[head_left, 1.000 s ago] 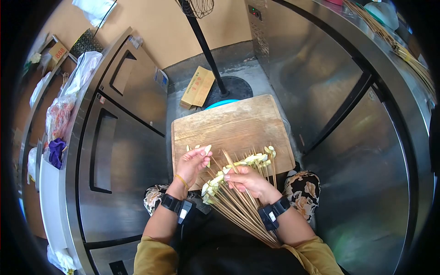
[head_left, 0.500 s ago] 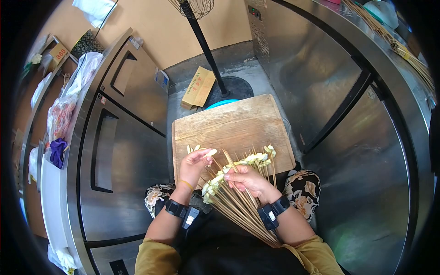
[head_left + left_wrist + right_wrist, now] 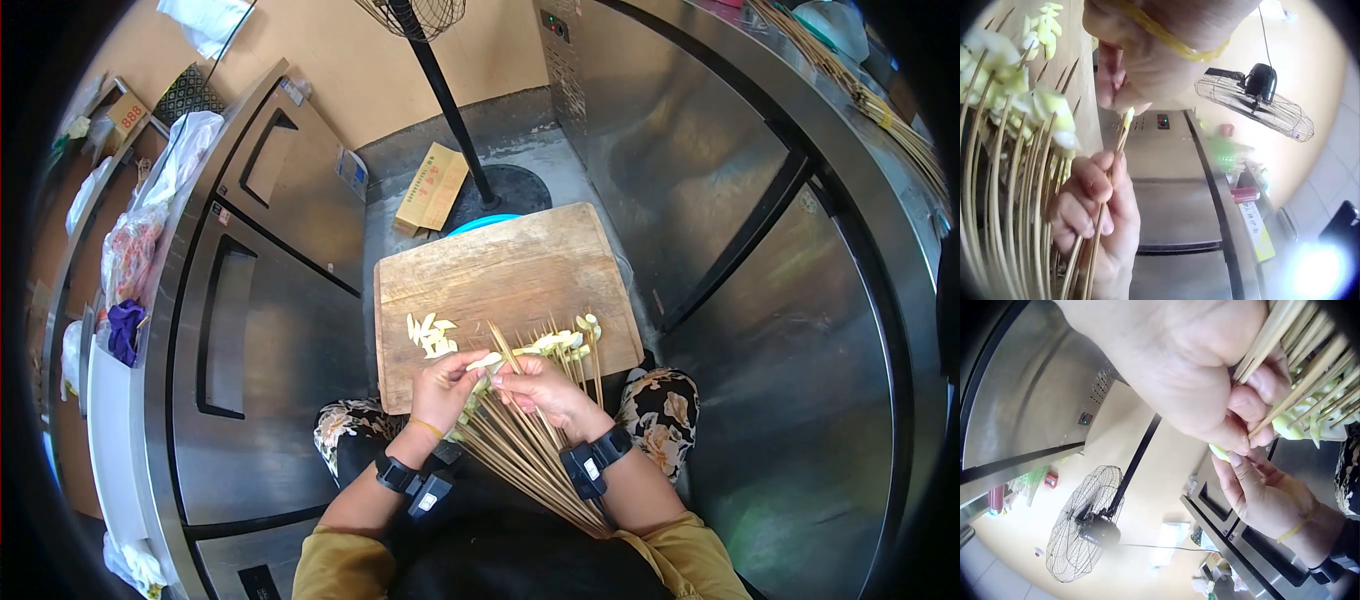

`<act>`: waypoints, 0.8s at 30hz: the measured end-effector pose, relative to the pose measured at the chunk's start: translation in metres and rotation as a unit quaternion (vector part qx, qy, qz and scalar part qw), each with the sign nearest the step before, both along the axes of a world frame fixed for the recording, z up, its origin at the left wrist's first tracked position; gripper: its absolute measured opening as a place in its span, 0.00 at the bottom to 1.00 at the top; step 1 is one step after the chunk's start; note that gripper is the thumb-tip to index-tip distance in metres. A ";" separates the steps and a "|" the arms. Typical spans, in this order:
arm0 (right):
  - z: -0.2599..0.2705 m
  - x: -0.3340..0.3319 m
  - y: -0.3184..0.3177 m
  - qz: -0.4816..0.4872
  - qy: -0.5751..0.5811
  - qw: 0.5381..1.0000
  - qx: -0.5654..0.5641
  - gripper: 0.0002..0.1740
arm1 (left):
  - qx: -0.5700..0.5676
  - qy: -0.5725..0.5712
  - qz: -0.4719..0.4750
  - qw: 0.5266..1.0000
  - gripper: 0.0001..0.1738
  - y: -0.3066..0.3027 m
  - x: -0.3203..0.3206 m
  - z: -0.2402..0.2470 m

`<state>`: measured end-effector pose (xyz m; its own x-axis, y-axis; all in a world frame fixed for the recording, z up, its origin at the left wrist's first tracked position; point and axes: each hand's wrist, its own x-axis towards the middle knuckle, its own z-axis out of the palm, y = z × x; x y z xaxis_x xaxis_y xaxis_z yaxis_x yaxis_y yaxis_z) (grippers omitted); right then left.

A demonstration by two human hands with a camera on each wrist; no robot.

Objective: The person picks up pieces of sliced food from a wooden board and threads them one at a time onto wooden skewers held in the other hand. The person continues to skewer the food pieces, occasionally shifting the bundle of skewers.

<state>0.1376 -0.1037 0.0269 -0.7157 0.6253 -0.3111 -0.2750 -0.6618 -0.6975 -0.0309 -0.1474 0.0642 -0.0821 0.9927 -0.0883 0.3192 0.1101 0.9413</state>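
Note:
In the head view, my left hand (image 3: pixel 438 395) pinches a pale green-white vegetable slice (image 3: pixel 486 362) between thumb and fingertips. My right hand (image 3: pixel 550 392) grips several thin bamboo skewers (image 3: pixel 1094 250). The left wrist view shows a skewer tip right at the slice (image 3: pixel 1129 116), below the left fingertips. Both hands meet close over the near edge of a wooden board (image 3: pixel 480 260). Along that edge lie skewers threaded with slices (image 3: pixel 562 343), their bare ends fanning toward the body. Loose slices (image 3: pixel 430 333) are piled on the board's left side. The left hand partly covers some threaded slices.
Steel cabinets (image 3: pixel 270 340) stand on the left and a steel fridge (image 3: pixel 760 330) on the right. Beyond the board are a cardboard box (image 3: pixel 432 190) and a black fan stand (image 3: pixel 455 120). More skewers (image 3: pixel 880 110) lie on the right counter.
My left hand has moved from beside the loose slices toward the right hand, carrying a slice to the skewer tip. The right hand stays nearly still, keeping its grip on the skewers.

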 end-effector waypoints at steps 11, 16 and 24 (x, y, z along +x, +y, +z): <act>0.021 0.011 -0.004 -0.076 0.017 0.996 0.042 0.06 | 0.088 0.170 -0.044 0.980 0.10 0.003 -0.010 -0.019; 0.013 0.015 -0.001 -0.001 0.111 0.992 -0.064 0.09 | 0.065 0.114 -0.093 0.987 0.08 0.013 -0.017 -0.026; 0.018 0.012 0.001 0.024 0.049 0.996 -0.076 0.08 | 0.013 0.155 -0.023 0.988 0.12 0.064 -0.079 -0.025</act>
<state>0.1495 -0.1024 0.0446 -0.7752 0.5408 -0.3265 -0.3025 -0.7715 -0.5597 -0.1096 -0.0839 0.0396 -0.0567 0.9976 -0.0410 0.5960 0.0667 0.8002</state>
